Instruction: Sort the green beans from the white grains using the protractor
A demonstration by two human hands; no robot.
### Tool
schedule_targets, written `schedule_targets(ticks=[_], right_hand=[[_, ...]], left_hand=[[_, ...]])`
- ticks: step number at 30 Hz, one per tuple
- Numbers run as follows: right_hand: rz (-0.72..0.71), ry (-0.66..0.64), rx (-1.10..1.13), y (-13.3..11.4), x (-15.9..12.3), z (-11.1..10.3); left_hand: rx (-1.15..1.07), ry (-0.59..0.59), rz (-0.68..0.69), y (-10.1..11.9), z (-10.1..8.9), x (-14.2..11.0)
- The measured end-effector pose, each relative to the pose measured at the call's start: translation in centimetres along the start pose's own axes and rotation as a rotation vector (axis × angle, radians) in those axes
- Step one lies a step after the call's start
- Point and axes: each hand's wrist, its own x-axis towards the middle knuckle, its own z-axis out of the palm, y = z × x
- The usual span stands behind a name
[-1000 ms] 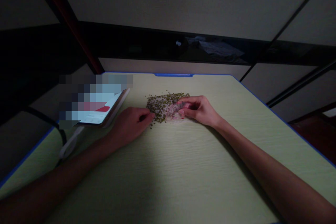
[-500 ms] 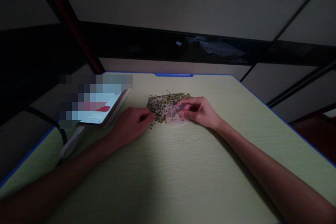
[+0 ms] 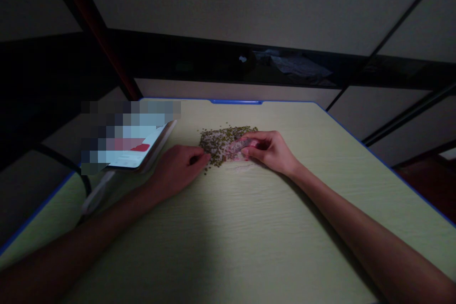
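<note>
A heap of small green beans [image 3: 215, 140], like mung beans, lies spread on the pale tabletop. At its right side is a thin see-through plastic bag [image 3: 238, 146] with pink marks. My right hand [image 3: 270, 151] pinches the bag between thumb and fingers, low over the beans. My left hand [image 3: 181, 164] rests at the heap's left edge, its fingers curled in and the thumb against them, close to the beans. Whatever those fingers hold, if anything, is hidden.
To the left, a lit tablet or phone [image 3: 133, 156], partly blurred out, leans on a stand beside a dark cable [image 3: 83, 178]. The table [image 3: 270, 232] has a blue edge. Behind it stands a pale panel with a dark shelf gap [image 3: 199, 59] holding a crumpled cloth or bag [image 3: 299, 66].
The plastic bag at my right fingertips has shifted and bunched up slightly, drawing back from the near side. My left hand has hardly moved.
</note>
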Motion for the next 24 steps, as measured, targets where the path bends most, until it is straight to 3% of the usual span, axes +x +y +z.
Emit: schedule_targets(ticks=[24], right_hand=[[-0.03,-0.022,-0.01,-0.44,-0.29,0.68]], left_hand=[[-0.008,0.001,-0.005,0.07,0.03,0.15]])
